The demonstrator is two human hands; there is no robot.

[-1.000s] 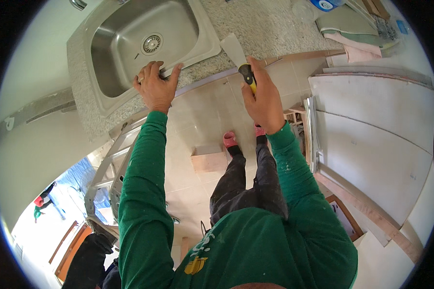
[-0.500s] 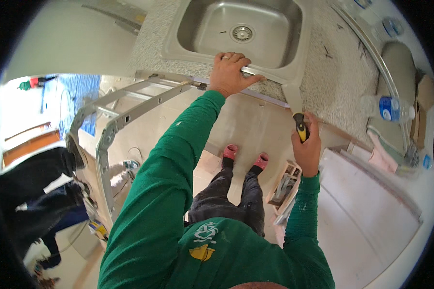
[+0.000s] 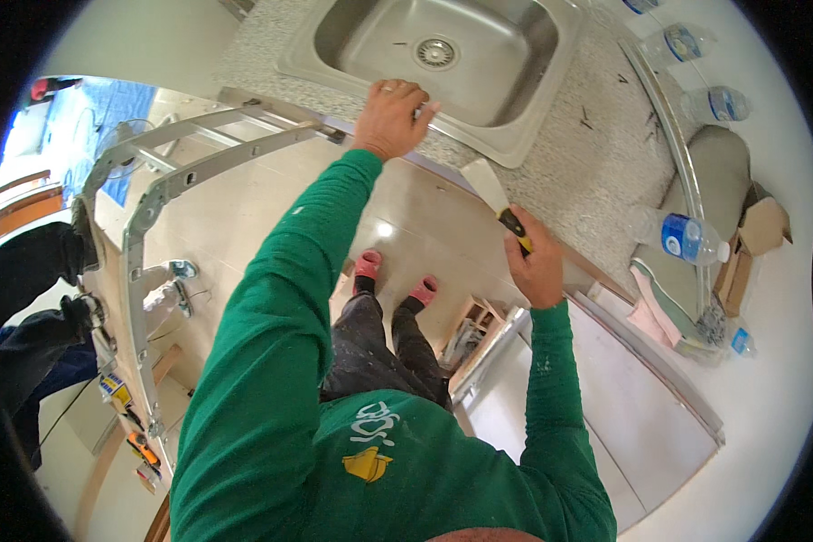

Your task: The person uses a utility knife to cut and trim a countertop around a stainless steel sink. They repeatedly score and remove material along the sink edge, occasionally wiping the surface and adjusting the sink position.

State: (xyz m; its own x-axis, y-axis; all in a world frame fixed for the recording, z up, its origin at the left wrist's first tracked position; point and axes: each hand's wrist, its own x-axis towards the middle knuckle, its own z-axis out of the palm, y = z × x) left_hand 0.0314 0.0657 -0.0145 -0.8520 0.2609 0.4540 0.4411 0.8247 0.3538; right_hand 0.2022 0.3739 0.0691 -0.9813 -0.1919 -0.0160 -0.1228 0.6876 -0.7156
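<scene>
My left hand (image 3: 396,119) lies over the front rim of a stainless steel sink (image 3: 508,152), its fingers bent together around the edge. The part of the rim under the palm is hidden. In my right hand (image 3: 537,260) is a putty knife (image 3: 486,187) with a black and yellow handle, gripped with the fingers wrapped round it. Its broad pale blade points up and left, near the front edge of the speckled stone countertop (image 3: 596,172) and just short of the sink's front right corner.
An aluminium ladder (image 3: 190,173) stands at the left, with another person's legs (image 3: 36,334) beyond it. Plastic bottles (image 3: 686,238), a rolled mat (image 3: 715,172) and a torn cardboard box (image 3: 757,235) line the right side. White panels (image 3: 637,388) stand by my right arm; a wooden crate (image 3: 471,332) sits below.
The putty knife's blade has come away from the sink's front right corner toward the counter edge. My left thumb has drawn in toward the fingers. The whole view has shifted and turned slightly.
</scene>
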